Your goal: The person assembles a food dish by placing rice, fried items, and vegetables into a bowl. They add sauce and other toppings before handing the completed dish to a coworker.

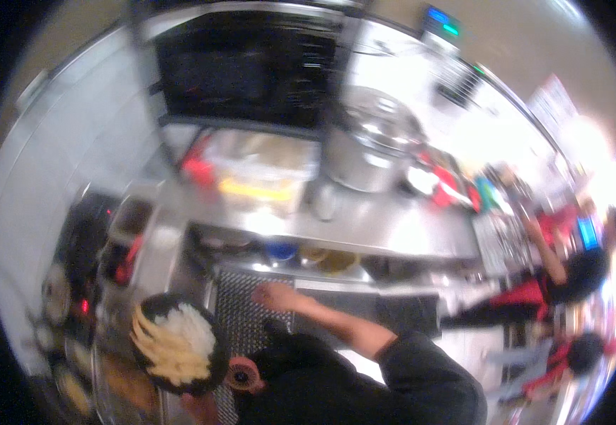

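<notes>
A round black bowl (212,365) sits low at the left, holding pale yellow strips that look like fries or sliced egg (170,350) and a mound of white rice or shredded food (189,331). At the bowl's lower rim my left hand (200,407) grips its edge, with most of the fingers hidden. My bare right forearm reaches leftward from a black sleeve. My right hand (277,296) hangs over the perforated dark mat, apart from the bowl; blur hides its fingers. A pink ring-shaped thing with a dark middle (244,374) is at my chest.
A steel counter (407,227) carries a large lidded pot (372,145) and a clear bin (258,170) below a black microwave (244,71). Dark food wells (131,216) and a black appliance (85,230) line the left. Two people (577,283) are at the right.
</notes>
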Demonstrator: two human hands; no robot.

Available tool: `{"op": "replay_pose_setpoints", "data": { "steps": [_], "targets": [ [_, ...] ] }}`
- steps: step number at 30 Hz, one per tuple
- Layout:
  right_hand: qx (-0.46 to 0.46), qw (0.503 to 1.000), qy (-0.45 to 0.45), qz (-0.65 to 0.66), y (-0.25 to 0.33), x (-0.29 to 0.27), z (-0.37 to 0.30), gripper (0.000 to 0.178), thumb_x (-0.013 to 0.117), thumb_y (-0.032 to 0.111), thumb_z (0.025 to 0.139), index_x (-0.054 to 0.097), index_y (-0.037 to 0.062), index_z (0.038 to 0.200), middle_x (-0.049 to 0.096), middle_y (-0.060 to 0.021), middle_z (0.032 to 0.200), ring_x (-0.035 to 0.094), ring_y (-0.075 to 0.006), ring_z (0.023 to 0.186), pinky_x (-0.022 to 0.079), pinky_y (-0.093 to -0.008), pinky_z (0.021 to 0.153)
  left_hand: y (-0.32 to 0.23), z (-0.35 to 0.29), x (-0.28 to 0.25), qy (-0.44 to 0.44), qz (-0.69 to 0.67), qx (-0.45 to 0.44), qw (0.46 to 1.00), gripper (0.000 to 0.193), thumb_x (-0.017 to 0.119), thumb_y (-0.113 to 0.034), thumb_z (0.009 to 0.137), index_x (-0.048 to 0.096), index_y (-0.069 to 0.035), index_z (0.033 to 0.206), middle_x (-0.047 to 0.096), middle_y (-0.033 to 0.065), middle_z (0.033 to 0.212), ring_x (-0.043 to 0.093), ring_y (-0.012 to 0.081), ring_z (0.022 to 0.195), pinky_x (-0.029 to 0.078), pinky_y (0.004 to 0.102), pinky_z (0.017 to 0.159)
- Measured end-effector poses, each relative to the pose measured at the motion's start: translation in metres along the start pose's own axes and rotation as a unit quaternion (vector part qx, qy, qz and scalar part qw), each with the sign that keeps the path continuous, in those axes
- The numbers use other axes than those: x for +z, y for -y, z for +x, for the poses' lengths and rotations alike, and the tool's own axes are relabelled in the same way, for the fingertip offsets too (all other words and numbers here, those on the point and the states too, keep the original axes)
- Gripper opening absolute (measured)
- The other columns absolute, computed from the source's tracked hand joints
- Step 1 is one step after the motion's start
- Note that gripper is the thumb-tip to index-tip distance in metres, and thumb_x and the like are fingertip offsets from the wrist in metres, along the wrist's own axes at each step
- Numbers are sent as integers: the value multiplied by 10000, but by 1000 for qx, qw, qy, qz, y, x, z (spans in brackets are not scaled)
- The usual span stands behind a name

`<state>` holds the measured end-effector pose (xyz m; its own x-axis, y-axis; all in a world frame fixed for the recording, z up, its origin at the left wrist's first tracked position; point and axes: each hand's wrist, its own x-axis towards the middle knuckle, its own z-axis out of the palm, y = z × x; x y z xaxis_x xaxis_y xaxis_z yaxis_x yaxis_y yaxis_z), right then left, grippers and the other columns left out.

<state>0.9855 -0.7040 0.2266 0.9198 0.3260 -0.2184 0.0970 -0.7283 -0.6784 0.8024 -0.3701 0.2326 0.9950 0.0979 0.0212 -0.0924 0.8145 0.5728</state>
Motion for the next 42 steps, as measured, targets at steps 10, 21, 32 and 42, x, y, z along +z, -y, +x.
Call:
{"op": "replay_pose_setpoints", "data": {
  "steps": [10,21,32,42],
  "targets": [
    [330,868,-179,324,-53,-36,-175,434,554,421,928,631,37,1114,683,-108,822,658,-192,763,514,-335,688,92,147,128,157,67,-331,928,748,606,-243,739,352,-60,1418,442,98,1412,431,263,1290,343,440,1100],
    [455,739,-384,315,-110,-76,-293,333,618,329,904,651,23,1031,690,-87,791,663,-167,737,510,-307,693,197,189,235,271,105,-442,849,713,630,-233,778,354,-19,1400,501,107,1349,498,245,1234,409,409,1043],
    [404,741,-533,-66,-366,-366,-389,239,580,235,877,671,33,966,672,-179,765,657,-351,764,510,-407,699,401,143,349,245,76,-428,867,762,654,-266,739,359,-25,1398,491,111,1359,478,249,1249,399,401,1050],
    [461,759,-342,-309,-547,-517,-377,287,608,322,833,720,61,873,690,-130,881,521,-341,1003,392,-469,831,522,63,419,159,65,-422,890,835,697,-266,700,325,-21,1406,471,134,1351,481,284,1223,418,426,1025]
  ]
}}
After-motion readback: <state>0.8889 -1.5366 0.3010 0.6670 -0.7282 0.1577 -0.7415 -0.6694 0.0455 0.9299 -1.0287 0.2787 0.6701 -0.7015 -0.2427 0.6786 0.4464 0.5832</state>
